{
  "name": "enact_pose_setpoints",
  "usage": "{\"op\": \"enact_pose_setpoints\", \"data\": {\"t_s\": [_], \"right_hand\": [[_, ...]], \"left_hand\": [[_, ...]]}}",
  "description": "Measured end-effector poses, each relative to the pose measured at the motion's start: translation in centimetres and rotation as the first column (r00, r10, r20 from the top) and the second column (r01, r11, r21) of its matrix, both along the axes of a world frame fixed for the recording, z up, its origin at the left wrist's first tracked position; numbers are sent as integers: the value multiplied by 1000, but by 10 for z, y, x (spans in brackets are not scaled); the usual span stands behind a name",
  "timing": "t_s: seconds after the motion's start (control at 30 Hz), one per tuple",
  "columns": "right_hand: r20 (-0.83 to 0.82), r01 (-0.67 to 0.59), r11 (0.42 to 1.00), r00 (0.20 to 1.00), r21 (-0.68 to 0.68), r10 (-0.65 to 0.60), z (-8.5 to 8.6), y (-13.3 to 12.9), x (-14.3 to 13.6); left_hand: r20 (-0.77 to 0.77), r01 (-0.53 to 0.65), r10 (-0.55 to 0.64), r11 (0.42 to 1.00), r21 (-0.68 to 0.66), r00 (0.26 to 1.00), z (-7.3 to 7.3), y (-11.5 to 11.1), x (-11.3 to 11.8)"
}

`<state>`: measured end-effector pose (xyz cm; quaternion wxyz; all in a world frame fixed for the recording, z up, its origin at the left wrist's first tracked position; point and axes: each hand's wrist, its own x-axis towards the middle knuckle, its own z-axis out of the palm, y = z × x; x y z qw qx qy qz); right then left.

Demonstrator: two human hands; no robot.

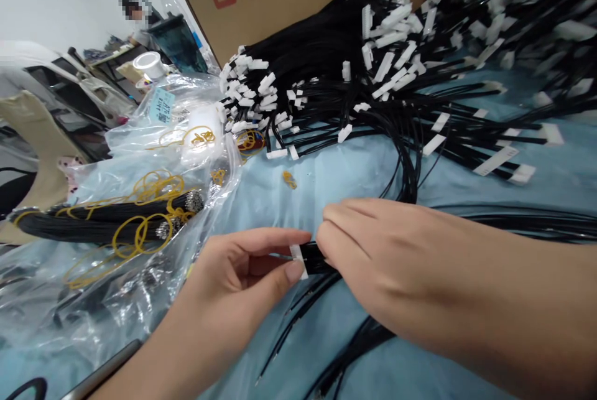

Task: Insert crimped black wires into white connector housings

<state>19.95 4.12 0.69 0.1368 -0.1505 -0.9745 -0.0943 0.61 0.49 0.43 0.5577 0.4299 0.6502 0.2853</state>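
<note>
Nearest the wearer, below the hands, loose black wires (282, 341) with bare tips trailed across the blue-covered counter (268, 207); a dragging wrist could have snagged them and tugged them askew. The two hands were almost touching. The left hand (228, 275) pinched a white connector (299, 261) between thumb and forefinger, while the right hand (387, 257) was closed round the short black wires (314, 259) just behind it; whether its thumb pressed on them could not be seen. The pinch caught only a narrow strip, so a sharp pull from the right hand might have slipped the connector free or strained the wires where they entered it. Just beyond the hands, a small yellow rubber band clump (289, 180) could have stuck to a sleeve or a lead. Left of the hands, bundled wires (93, 226) and looped rubber bands (140, 235) lay amid crumpled clear plastic, likely to catch on one another. Farther off, connector-tipped harnesses (247, 92) crowded against a cardboard box (261, 2), and lifting one might have dragged its neighbours along
</note>
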Motion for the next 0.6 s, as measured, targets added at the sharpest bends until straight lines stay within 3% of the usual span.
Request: {"op": "enact_pose_setpoints", "data": {"t_s": [0.13, 0.23, 0.6], "right_hand": [[-30, 34, 996, 999, -88, -37, 3, 3, 9], [-60, 43, 991, 997, -123, -51, 4, 7, 9], [-43, -72, 997, 997, -40, 71, -12, 7, 3]], "left_hand": [[77, -59, 56, 998, 29, 995, -1, 3, -6], [124, -19, 15, 999, 26, 992, -2, 3, -6], [84, 11, -13, 1000, 26, 996, -2, 3, -4]]}}
